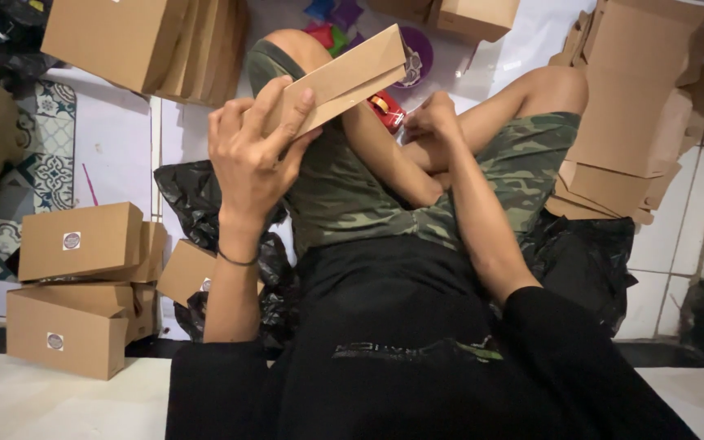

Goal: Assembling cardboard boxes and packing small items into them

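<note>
I sit on the floor with my legs crossed, in camouflage shorts. My left hand (256,153) is raised and grips a flat, folded brown cardboard box (350,75) by its lower left end; the box slants up to the right. My right hand (427,122) reaches down past my shin, fingers curled at a small red packet (387,110) that lies just under the box's lower edge. Whether those fingers actually hold the packet is hidden. A thin bracelet circles my left wrist.
Assembled brown boxes with round stickers (79,240) are stacked at the left. Flat cardboard blanks (633,114) pile up at the right, more boxes (136,41) at top left. Black plastic bags (193,195) lie beside my legs. A purple bowl (417,53) sits ahead.
</note>
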